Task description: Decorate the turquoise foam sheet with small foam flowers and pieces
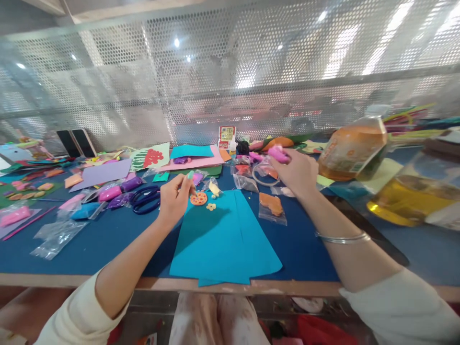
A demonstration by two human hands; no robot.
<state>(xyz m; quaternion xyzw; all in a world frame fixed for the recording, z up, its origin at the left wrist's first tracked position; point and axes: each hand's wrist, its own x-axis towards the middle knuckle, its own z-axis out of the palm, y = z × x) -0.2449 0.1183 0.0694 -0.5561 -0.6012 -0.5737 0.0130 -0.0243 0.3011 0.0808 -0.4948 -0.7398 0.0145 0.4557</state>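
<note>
My left hand (174,195) is closed in a pinch above the top left of a blue paper sheet (226,239). A small mint-green piece (190,176) shows at its fingertips; its kind is unclear. Just beyond lie an orange spotted disc (199,199), a small cream flower (211,207) and a bag of cream clay (214,187). My right hand (296,170), reaching over the far right supplies, is closed on a bright pink clay packet (278,154). Beneath it are a clear ring (265,182) and, nearer me, a bag of orange clay (272,208).
Blue-handled scissors (145,200) lie left of my left hand, among pink clay (109,192) and other packets. Two bottles, one of orange liquid (350,148) and one of yellow liquid (398,199), stand at the right. A perforated metal screen (201,81) rises behind the table.
</note>
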